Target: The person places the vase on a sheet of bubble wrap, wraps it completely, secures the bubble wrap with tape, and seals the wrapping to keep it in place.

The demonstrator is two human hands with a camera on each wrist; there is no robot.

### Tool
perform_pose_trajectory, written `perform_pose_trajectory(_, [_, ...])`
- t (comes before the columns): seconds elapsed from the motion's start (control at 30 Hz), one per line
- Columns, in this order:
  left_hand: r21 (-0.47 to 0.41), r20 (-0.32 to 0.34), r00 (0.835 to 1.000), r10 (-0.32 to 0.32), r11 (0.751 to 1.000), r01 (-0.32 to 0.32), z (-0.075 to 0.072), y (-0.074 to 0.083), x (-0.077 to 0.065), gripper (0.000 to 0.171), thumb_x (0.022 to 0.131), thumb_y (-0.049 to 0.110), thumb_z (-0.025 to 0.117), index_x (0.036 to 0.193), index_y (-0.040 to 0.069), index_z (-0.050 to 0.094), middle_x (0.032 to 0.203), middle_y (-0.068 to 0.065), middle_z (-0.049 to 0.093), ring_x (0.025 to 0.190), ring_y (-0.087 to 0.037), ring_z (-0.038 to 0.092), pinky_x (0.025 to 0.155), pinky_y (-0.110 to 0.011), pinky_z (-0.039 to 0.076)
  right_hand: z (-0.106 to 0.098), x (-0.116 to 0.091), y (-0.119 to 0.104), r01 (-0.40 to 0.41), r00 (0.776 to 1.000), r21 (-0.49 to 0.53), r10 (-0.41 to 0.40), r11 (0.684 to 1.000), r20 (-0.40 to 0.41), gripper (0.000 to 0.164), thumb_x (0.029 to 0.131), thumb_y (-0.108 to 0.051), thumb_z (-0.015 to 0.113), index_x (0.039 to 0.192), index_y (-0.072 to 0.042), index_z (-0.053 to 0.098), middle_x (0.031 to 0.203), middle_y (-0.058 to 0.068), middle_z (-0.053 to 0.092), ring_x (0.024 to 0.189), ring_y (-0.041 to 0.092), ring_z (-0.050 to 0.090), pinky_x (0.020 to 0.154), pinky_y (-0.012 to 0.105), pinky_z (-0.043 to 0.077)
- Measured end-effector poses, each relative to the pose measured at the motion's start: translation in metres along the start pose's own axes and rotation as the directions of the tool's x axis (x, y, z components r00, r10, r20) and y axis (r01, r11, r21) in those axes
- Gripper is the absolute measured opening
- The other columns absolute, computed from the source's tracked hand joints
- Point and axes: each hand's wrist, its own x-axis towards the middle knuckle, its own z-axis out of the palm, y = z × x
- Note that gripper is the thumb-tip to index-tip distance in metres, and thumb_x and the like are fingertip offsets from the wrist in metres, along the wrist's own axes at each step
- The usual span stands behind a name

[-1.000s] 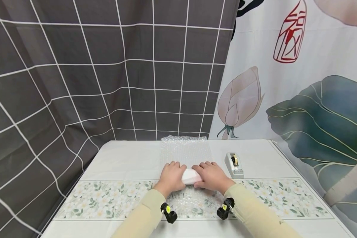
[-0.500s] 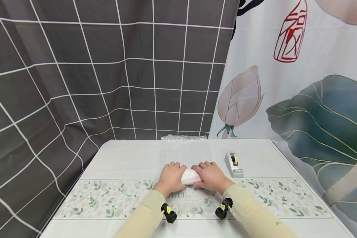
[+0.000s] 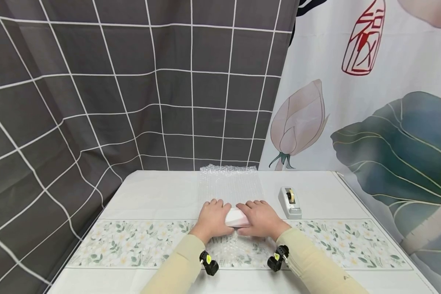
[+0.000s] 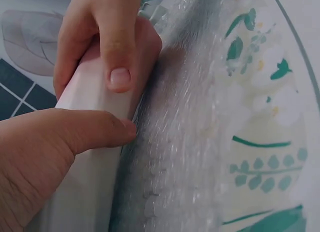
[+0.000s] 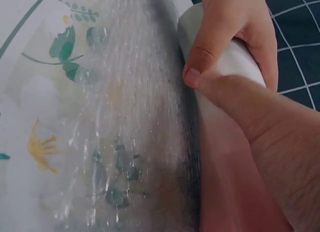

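A smooth oblong object, white with a pink end (image 3: 236, 218), lies crosswise on a sheet of clear bubble wrap (image 3: 229, 184). My left hand (image 3: 212, 220) grips its left part and my right hand (image 3: 260, 219) its right part. Fingers go over the far side in the head view, with both thumbs along the near side. From the left wrist, the left thumb (image 4: 95, 127) presses on the white surface, close to the right thumb (image 4: 119, 67). From the right wrist, the thumbs nearly meet over the object's edge (image 5: 215, 122). The palms hide both ends in the head view.
A grey-white tape dispenser (image 3: 290, 202) with a yellow roll stands right of the wrap. The table (image 3: 161, 196) has a white cover with a floral band (image 3: 128, 241). Behind it hang a dark grid curtain (image 3: 209, 94) and a lotus-print curtain (image 3: 316, 53).
The thumbs have slid inward along the object's near side, closer to each other. Otherwise both hands keep their grip in place, and the head view has shifted slightly.
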Motion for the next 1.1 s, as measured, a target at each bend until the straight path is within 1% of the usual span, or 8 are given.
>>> perform_pose_trajectory(0.1, [-0.016, 0.023, 1.0, 0.011, 1.0, -0.01, -0.004, 0.002, -0.004, 0.077, 0.073, 0.065, 0.074, 0.133, 0.019, 0.06, 0.113, -0.002, 0.061, 0.104, -0.023, 0.057, 0.091, -0.044, 0.047, -0.003, -0.003, -0.004, 0.006, 1.0, -0.008, -0.006, 1.0, 0.002, 0.086, 0.072, -0.066, 0.074, 0.137, -0.012, 0.058, 0.107, 0.005, 0.065, 0.095, 0.025, 0.063, 0.086, 0.047, 0.051])
perform_pose_trajectory(0.2, [-0.031, 0.047, 0.999, 0.027, 0.999, -0.025, -0.008, 0.004, -0.008, 0.087, 0.071, 0.072, 0.074, 0.137, 0.018, 0.056, 0.117, -0.002, 0.06, 0.107, -0.023, 0.055, 0.093, -0.045, 0.045, -0.006, -0.008, -0.006, 0.022, 1.0, -0.02, -0.022, 1.0, -0.003, 0.096, 0.067, -0.071, 0.075, 0.138, -0.01, 0.056, 0.105, 0.005, 0.063, 0.095, 0.026, 0.061, 0.087, 0.047, 0.05])
perform_pose_trajectory(0.33, [-0.025, 0.09, 0.995, 0.035, 0.999, -0.033, -0.012, 0.007, -0.014, 0.106, 0.062, 0.082, 0.074, 0.141, 0.016, 0.05, 0.122, -0.003, 0.056, 0.11, -0.023, 0.051, 0.096, -0.045, 0.042, -0.008, -0.014, -0.01, 0.031, 0.999, -0.017, -0.03, 0.999, 0.015, 0.11, 0.061, -0.078, 0.075, 0.142, -0.007, 0.052, 0.11, 0.008, 0.061, 0.1, 0.028, 0.059, 0.091, 0.048, 0.047])
perform_pose_trajectory(0.43, [-0.027, 0.114, 0.993, 0.036, 0.999, -0.034, -0.016, 0.009, -0.018, 0.117, 0.055, 0.084, 0.076, 0.144, 0.015, 0.046, 0.124, -0.004, 0.053, 0.113, -0.025, 0.049, 0.1, -0.046, 0.039, -0.011, -0.017, -0.013, 0.027, 0.999, -0.012, -0.026, 1.0, 0.046, 0.119, 0.057, -0.081, 0.076, 0.145, -0.007, 0.047, 0.116, 0.009, 0.06, 0.106, 0.03, 0.058, 0.095, 0.05, 0.045])
perform_pose_trajectory(0.5, [-0.03, 0.126, 0.991, 0.037, 0.999, -0.034, -0.02, 0.011, -0.022, 0.121, 0.053, 0.084, 0.077, 0.146, 0.014, 0.045, 0.126, -0.005, 0.052, 0.116, -0.025, 0.048, 0.101, -0.046, 0.038, -0.013, -0.018, -0.016, 0.026, 0.998, -0.017, -0.025, 1.0, 0.064, 0.124, 0.053, -0.082, 0.077, 0.147, -0.006, 0.045, 0.118, 0.01, 0.059, 0.109, 0.03, 0.057, 0.097, 0.051, 0.044])
perform_pose_trajectory(0.67, [-0.025, 0.133, 0.991, 0.035, 0.999, -0.032, -0.027, 0.015, -0.03, 0.129, 0.049, 0.082, 0.081, 0.15, 0.012, 0.041, 0.129, -0.006, 0.05, 0.119, -0.026, 0.046, 0.107, -0.049, 0.035, -0.021, -0.022, -0.024, 0.022, 0.992, -0.061, -0.014, 0.998, 0.126, 0.138, 0.046, -0.085, 0.078, 0.15, -0.005, 0.039, 0.126, 0.014, 0.055, 0.115, 0.034, 0.053, 0.102, 0.055, 0.042])
perform_pose_trajectory(0.87, [-0.007, 0.146, 0.989, 0.019, 1.0, -0.018, -0.027, 0.021, -0.035, 0.135, 0.048, 0.084, 0.08, 0.153, 0.012, 0.038, 0.132, -0.006, 0.048, 0.121, -0.026, 0.043, 0.11, -0.049, 0.03, -0.03, -0.026, -0.033, -0.01, 0.975, -0.093, 0.031, 0.996, 0.22, 0.146, 0.045, -0.086, 0.078, 0.156, -0.004, 0.03, 0.139, 0.021, 0.049, 0.127, 0.041, 0.048, 0.108, 0.063, 0.035])
perform_pose_trajectory(1.1, [-0.028, 0.147, 0.989, 0.013, 1.0, -0.009, -0.029, 0.022, -0.037, 0.135, 0.047, 0.086, 0.079, 0.153, 0.013, 0.038, 0.131, -0.006, 0.048, 0.121, -0.026, 0.042, 0.111, -0.05, 0.03, -0.029, -0.026, -0.037, -0.01, 0.967, -0.128, 0.041, 0.992, 0.25, 0.148, 0.043, -0.081, 0.082, 0.157, -0.005, 0.027, 0.142, 0.022, 0.047, 0.13, 0.041, 0.046, 0.11, 0.063, 0.033])
